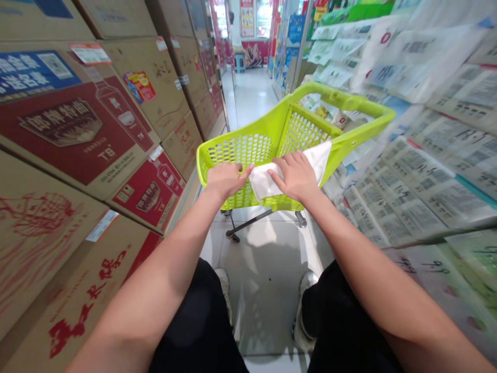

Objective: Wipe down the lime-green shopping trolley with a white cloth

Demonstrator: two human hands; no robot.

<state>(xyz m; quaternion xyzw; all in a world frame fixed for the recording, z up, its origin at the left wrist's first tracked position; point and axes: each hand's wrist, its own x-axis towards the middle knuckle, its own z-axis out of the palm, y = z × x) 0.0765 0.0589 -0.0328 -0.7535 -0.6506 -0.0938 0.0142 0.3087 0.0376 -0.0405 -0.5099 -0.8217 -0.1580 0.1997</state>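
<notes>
Cloth (264,185) draped on the green cart (277,116), mid-frame, could slip if the right hand (295,175) gripping it loosens; the left hand (224,180) touches its left end, fingers too hidden to judge.

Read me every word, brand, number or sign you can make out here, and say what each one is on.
"郎牌特曲": large red-panelled carton
"T8": same carton, and the smaller red carton
"9.9": handwritten, lower-right packs
Unsure: brush lettering on the bottom-left carton; blue label, cut by the frame
Too small or blurred: white tags, numbers on upper packs, far poster
None seen: green cart, white cloth
</notes>
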